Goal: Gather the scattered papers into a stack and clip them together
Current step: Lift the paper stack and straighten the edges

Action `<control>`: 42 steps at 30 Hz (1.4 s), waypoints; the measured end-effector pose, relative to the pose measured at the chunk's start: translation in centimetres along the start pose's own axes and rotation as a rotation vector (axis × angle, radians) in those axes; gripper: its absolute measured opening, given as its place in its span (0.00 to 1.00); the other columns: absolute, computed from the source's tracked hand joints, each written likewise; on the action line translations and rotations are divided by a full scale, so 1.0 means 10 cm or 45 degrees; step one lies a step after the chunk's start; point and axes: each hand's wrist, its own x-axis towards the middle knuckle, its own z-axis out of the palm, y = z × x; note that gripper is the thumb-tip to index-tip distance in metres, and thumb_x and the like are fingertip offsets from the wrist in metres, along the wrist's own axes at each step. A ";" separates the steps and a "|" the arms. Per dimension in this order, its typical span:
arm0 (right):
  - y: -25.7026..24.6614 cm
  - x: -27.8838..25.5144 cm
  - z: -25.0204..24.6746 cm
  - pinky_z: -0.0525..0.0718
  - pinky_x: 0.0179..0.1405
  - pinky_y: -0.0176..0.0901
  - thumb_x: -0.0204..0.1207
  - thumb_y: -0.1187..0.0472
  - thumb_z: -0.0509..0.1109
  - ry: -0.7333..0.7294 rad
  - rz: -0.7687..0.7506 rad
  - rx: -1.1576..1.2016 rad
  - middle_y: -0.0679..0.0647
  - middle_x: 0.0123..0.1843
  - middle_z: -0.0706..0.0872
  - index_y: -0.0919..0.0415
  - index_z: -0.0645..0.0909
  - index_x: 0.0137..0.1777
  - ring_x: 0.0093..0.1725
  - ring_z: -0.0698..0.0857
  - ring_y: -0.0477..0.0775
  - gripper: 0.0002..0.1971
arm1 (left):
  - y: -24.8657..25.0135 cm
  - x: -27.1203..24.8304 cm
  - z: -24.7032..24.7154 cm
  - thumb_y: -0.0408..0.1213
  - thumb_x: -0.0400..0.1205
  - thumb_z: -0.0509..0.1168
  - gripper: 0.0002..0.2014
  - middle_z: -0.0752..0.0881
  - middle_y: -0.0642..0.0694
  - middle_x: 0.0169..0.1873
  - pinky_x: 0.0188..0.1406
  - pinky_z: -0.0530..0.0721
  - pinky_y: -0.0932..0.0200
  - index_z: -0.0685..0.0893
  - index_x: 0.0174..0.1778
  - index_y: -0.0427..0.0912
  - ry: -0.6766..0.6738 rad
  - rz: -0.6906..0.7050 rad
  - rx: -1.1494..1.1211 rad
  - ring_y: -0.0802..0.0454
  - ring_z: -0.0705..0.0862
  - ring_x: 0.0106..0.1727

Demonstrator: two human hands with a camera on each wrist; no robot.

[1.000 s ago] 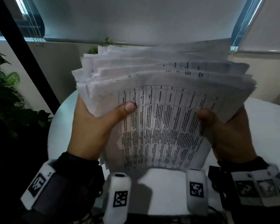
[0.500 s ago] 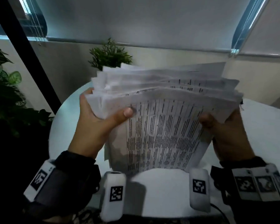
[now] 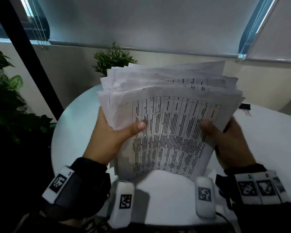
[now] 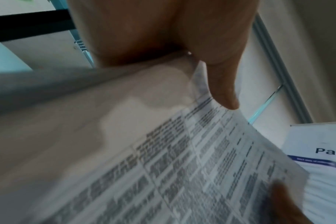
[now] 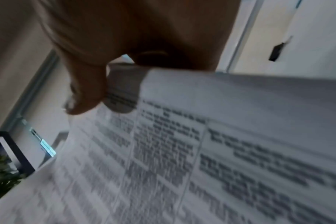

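A thick, uneven stack of printed papers [image 3: 171, 118] stands on its lower edge on the white table [image 3: 74, 132], with its top sheets fanned out. My left hand [image 3: 114, 132] grips the stack's left side, thumb on the front sheet. My right hand [image 3: 225, 137] grips the right side the same way. In the left wrist view the thumb [image 4: 222, 91] presses on the printed sheet [image 4: 182, 166]. In the right wrist view the thumb [image 5: 82, 94] pinches the papers [image 5: 201, 151]. A black binder clip [image 3: 244, 106] lies on the table behind the stack's right edge.
A small potted plant [image 3: 112, 59] stands at the table's far edge behind the papers. Large leafy plants [image 3: 5, 98] fill the left side. A black pole [image 3: 29, 47] slants down at the left. A printed sheet reading "Pay" [image 4: 326, 151] shows in the left wrist view.
The stack has come down and away from the camera, so the plant behind it now shows. Both hands keep their grip on its sides.
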 end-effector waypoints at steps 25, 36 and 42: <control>0.06 -0.04 -0.06 0.86 0.58 0.58 0.57 0.54 0.80 0.005 -0.023 -0.071 0.66 0.64 0.83 0.72 0.68 0.71 0.60 0.85 0.58 0.44 | 0.07 0.02 -0.12 0.45 0.55 0.86 0.48 0.88 0.44 0.59 0.54 0.88 0.55 0.73 0.71 0.38 -0.072 -0.018 0.025 0.51 0.88 0.59; -0.02 -0.04 -0.05 0.85 0.54 0.44 0.53 0.37 0.82 0.100 -0.093 -0.030 0.53 0.62 0.83 0.58 0.67 0.69 0.61 0.85 0.52 0.47 | 0.04 0.04 -0.14 0.58 0.46 0.85 0.60 0.83 0.47 0.65 0.53 0.87 0.56 0.65 0.72 0.45 0.065 0.023 -0.032 0.52 0.85 0.63; 0.09 -0.17 0.13 0.84 0.58 0.37 0.60 0.35 0.75 0.089 -0.029 -0.143 0.39 0.59 0.88 0.49 0.76 0.68 0.61 0.86 0.44 0.36 | -0.06 -0.08 0.05 0.36 0.63 0.81 0.23 0.92 0.53 0.46 0.42 0.86 0.65 0.86 0.54 0.44 0.176 -0.009 0.063 0.58 0.91 0.46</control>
